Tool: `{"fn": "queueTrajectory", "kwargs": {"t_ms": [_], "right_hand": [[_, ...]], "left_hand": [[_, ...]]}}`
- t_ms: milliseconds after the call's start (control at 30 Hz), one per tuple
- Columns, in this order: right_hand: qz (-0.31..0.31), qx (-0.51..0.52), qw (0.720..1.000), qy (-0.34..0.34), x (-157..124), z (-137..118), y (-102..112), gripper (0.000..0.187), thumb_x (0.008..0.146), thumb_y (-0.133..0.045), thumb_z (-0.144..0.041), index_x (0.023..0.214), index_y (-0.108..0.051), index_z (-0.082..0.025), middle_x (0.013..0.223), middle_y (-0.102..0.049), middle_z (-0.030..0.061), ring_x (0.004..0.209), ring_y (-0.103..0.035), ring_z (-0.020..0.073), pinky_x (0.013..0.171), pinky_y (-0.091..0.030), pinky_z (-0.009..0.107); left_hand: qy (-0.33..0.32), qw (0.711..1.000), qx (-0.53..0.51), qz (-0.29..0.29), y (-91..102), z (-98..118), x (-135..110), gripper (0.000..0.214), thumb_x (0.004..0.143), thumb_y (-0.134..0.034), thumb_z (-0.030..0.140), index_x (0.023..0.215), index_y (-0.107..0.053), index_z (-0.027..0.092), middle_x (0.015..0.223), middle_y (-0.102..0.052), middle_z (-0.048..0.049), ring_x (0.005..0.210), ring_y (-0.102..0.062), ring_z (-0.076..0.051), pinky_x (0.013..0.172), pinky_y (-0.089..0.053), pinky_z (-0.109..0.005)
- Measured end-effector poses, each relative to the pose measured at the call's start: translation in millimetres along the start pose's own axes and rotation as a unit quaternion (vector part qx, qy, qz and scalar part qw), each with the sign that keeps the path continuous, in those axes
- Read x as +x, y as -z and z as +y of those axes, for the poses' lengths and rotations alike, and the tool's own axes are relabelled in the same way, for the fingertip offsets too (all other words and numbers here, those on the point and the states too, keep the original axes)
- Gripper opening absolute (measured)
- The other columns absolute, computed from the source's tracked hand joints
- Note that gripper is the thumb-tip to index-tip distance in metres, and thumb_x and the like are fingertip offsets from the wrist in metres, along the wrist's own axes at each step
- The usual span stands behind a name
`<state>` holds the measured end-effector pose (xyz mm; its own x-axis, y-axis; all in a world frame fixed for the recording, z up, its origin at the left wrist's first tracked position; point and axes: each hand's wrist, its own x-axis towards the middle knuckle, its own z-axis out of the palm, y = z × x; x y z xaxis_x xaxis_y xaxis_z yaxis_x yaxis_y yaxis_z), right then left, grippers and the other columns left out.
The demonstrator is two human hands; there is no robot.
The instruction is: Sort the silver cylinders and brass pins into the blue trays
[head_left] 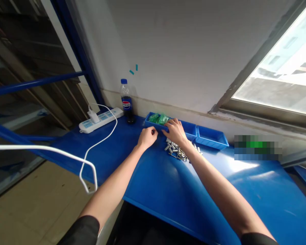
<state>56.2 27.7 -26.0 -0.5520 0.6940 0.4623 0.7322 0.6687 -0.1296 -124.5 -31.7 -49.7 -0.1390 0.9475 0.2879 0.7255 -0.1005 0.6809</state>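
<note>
My left hand (148,136) rests on the blue table (148,177) with its fingers curled into a loose fist; what it holds, if anything, is hidden. My right hand (175,131) lies just to its right, fingers reaching to the front rim of a blue tray (191,131) that holds green plastic packets (158,118). Under and beside my right wrist lies a heap of several small grey metal pieces (177,150). A second blue tray (211,137) stands to the right of the first.
A cola bottle (126,101) stands at the back by the wall. A white power strip (100,119) with a plugged charger lies left of it, and its white cable (91,149) loops over the table's front edge. A window is at the right.
</note>
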Motion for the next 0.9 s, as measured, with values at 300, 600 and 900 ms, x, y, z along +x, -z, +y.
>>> {"fn": "queueTrajectory", "kwargs": {"t_ms": [300,600,900], "right_hand": [[0.040,0.075,0.995,0.049,15,-1,15,0.020,0.097,-0.065,-0.030,0.090,-0.081,-0.020,0.092,-0.077,0.0120,0.105,-0.058,0.0325,0.094,-0.049,0.049],[0.054,0.174,0.978,0.098,-52,-33,90,0.010,0.095,-0.071,-0.031,0.094,-0.078,-0.023,0.089,-0.073,0.0078,0.095,-0.062,0.0255,0.086,-0.055,0.040],[0.063,0.128,0.985,-0.101,-89,-64,111,0.074,0.091,-0.069,-0.059,0.152,-0.044,-0.027,0.148,-0.056,0.0158,0.121,-0.063,0.0335,0.099,-0.053,0.052]], "left_hand": [[0.055,0.987,-0.117,-0.096,18.0,3,-5,0.043,0.092,-0.064,0.053,0.072,-0.073,0.016,0.072,-0.073,-0.0098,0.078,-0.072,-0.027,0.072,-0.048,-0.032],[0.200,0.651,-0.730,-0.058,16.5,57,-54,0.054,0.070,-0.091,0.047,0.112,-0.069,0.020,0.115,-0.075,-0.0100,0.105,-0.072,-0.026,0.091,-0.061,-0.041],[0.216,0.678,-0.703,-0.004,2.8,84,-71,0.057,0.073,-0.091,0.031,0.124,-0.067,0.022,0.109,-0.077,-0.0055,0.092,-0.074,-0.021,0.071,-0.060,-0.028]]}}
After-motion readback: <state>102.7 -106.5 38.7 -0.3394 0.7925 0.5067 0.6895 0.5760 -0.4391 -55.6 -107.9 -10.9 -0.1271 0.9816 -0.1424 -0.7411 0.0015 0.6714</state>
